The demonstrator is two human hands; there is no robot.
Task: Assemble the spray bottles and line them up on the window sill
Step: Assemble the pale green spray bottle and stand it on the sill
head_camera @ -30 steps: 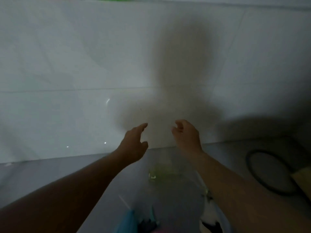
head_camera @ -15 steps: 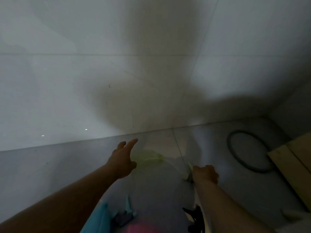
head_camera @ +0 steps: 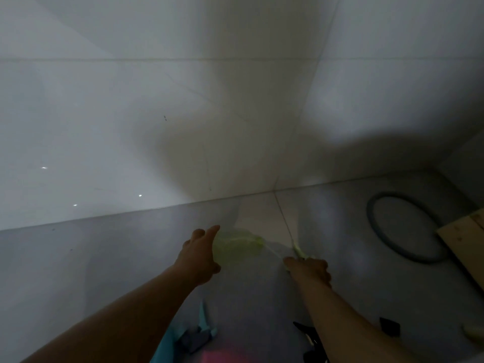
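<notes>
Reaching forward over the grey tiled floor (head_camera: 104, 271), the left hand (head_camera: 200, 255) is spreading its fingers loosely, its palm lying against the side of a translucent pale-green plastic bottle (head_camera: 235, 246) that is lying on the floor; whether the fingers are actually gripping the bottle cannot be told in the dim light. Just to the right, the right hand (head_camera: 309, 269) is curling closed around a pale-green spray head (head_camera: 298, 250), whose thin dip tube (head_camera: 272, 248) is running back toward the bottle's neck. Nearer the camera, a light-blue spray trigger (head_camera: 205, 323) and a pink bottle top (head_camera: 222, 356) are showing at the bottom edge, with a black spray trigger (head_camera: 310, 336) lying beside the right forearm. Farther right, a grey hose loop (head_camera: 377, 231) is lying on the floor next to a flat tan cardboard piece (head_camera: 466, 247). Behind everything, a glossy white tiled wall (head_camera: 131, 127) is rising from the floor.
</notes>
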